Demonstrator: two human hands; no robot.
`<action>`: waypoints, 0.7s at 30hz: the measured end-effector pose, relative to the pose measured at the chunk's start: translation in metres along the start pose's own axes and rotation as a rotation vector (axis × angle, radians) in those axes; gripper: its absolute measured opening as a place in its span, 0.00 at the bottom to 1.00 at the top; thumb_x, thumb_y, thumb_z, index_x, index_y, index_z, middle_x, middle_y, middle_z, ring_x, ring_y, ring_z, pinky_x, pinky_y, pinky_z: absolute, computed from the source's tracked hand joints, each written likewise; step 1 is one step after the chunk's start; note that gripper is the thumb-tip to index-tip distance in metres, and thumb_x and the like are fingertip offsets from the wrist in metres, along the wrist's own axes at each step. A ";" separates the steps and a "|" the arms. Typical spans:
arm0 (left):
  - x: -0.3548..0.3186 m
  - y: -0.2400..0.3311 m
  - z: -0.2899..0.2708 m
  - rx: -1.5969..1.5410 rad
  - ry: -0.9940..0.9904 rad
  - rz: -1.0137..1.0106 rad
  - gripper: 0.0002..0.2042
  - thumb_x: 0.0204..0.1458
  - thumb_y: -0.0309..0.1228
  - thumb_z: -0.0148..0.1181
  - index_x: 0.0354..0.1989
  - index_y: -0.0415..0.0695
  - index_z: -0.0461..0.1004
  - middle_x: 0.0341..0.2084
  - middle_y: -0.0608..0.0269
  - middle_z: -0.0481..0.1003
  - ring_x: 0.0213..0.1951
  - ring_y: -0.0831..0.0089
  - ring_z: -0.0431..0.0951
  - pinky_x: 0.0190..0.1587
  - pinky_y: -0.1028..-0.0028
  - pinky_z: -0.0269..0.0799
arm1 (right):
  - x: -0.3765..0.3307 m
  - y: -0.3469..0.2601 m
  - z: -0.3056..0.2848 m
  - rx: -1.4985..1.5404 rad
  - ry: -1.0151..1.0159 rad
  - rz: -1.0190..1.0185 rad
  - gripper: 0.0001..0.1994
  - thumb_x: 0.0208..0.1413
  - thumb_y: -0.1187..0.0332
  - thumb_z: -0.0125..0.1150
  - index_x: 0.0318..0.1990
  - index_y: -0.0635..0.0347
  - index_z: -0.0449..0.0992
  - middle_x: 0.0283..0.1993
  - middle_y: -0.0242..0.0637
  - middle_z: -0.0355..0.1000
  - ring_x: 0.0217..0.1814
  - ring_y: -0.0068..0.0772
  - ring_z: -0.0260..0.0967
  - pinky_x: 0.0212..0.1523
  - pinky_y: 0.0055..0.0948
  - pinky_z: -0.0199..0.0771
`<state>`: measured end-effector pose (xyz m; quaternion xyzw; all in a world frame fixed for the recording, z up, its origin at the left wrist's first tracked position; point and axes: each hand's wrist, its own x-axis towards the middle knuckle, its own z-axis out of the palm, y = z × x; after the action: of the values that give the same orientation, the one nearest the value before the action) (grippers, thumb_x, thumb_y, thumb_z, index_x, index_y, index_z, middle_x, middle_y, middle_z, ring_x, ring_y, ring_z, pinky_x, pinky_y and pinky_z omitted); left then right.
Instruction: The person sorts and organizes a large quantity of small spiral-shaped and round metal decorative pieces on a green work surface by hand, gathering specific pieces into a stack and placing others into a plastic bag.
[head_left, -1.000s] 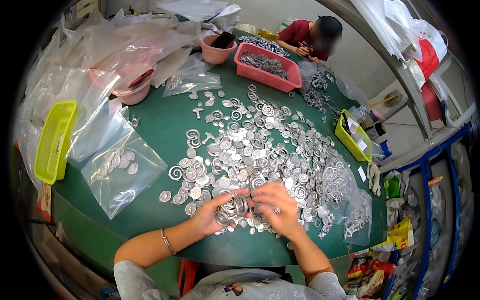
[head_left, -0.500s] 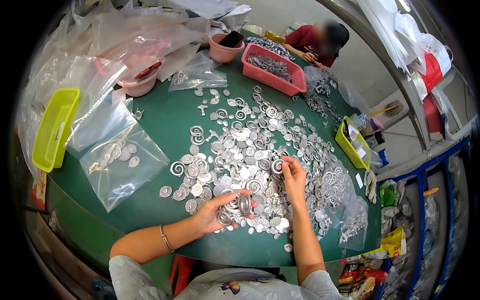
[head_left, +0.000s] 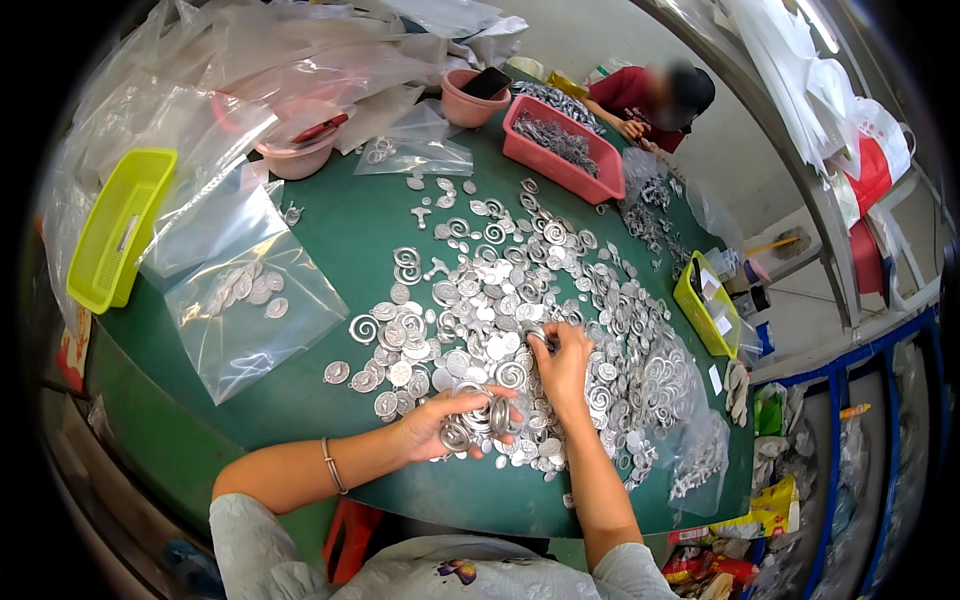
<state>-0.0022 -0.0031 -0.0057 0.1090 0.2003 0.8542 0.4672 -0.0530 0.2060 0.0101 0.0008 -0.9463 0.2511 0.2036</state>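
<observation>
The left hand [head_left: 440,425] is in the lower middle of the frame, palm turned up a little, and its fingers [head_left: 497,393] are curled around a small stack of silver spiral pieces [head_left: 478,418] (how many pieces, I cannot tell). The hand rests on the green bench [head_left: 340,225] at the near edge of the big heap of silver metal pieces [head_left: 520,310], which spreads over the middle of the frame. A thin bracelet [head_left: 331,464] is on the left wrist.

The right hand [head_left: 562,365] is just to the right and a little higher, lying palm down on the heap. Its fingers [head_left: 548,338] are bent and pinch at one piece [head_left: 537,336] on top of the heap; whether this piece is lifted off the others is not clear. The two hands are near each other but do not touch.

To the left of the heap, a clear plastic bag [head_left: 255,310] lies flat on the bench with some silver pieces inside. A yellow-green basket [head_left: 115,235] stands at the left edge of the frame. In the upper middle, a pink rectangular tray [head_left: 590,165] holds more metal parts, and a pink round bowl [head_left: 455,105] beside it carries a dark phone [head_left: 488,82]. More crumpled clear bags are piled in the upper left. A small yellow tray [head_left: 695,310] stands at the right side of the bench. In the upper right, another person in a red top [head_left: 630,95] is at the far side of the bench.
</observation>
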 end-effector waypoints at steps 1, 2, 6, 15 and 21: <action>0.002 0.000 0.000 0.007 -0.005 0.002 0.27 0.52 0.44 0.48 0.57 0.40 0.56 0.47 0.49 0.67 0.43 0.61 0.73 0.27 0.76 0.77 | -0.002 0.001 -0.002 0.099 0.003 0.061 0.09 0.43 0.70 0.64 0.30 0.63 0.71 0.31 0.36 0.69 0.35 0.32 0.64 0.40 0.32 0.60; 0.004 0.000 0.002 0.007 -0.010 0.007 0.27 0.52 0.44 0.49 0.57 0.40 0.56 0.47 0.49 0.67 0.43 0.61 0.73 0.27 0.76 0.77 | -0.003 0.001 -0.003 0.196 0.006 0.122 0.08 0.44 0.71 0.63 0.30 0.63 0.71 0.31 0.35 0.69 0.33 0.28 0.65 0.37 0.28 0.63; 0.003 0.001 0.002 -0.001 0.010 0.016 0.27 0.52 0.44 0.49 0.57 0.40 0.57 0.46 0.50 0.67 0.43 0.62 0.73 0.27 0.76 0.76 | 0.004 -0.006 -0.028 1.223 -0.065 0.482 0.09 0.53 0.74 0.54 0.42 0.66 0.69 0.32 0.32 0.71 0.31 0.20 0.67 0.35 0.20 0.67; 0.006 -0.004 0.001 -0.105 0.130 0.005 0.21 0.56 0.43 0.44 0.53 0.44 0.61 0.43 0.58 0.71 0.42 0.67 0.75 0.28 0.73 0.76 | -0.051 -0.056 -0.040 0.792 -0.446 0.088 0.12 0.52 0.74 0.53 0.44 0.62 0.72 0.39 0.34 0.66 0.41 0.23 0.61 0.41 0.21 0.64; -0.001 -0.007 -0.010 -0.074 0.107 0.008 0.19 0.55 0.42 0.48 0.50 0.45 0.63 0.39 0.61 0.72 0.39 0.71 0.75 0.27 0.71 0.77 | -0.060 -0.070 -0.028 0.731 -0.389 -0.078 0.13 0.52 0.76 0.48 0.45 0.64 0.71 0.45 0.41 0.64 0.48 0.34 0.61 0.47 0.27 0.62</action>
<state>-0.0005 -0.0030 -0.0174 0.0468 0.1930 0.8675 0.4561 0.0200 0.1517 0.0422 0.1563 -0.8148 0.5580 0.0167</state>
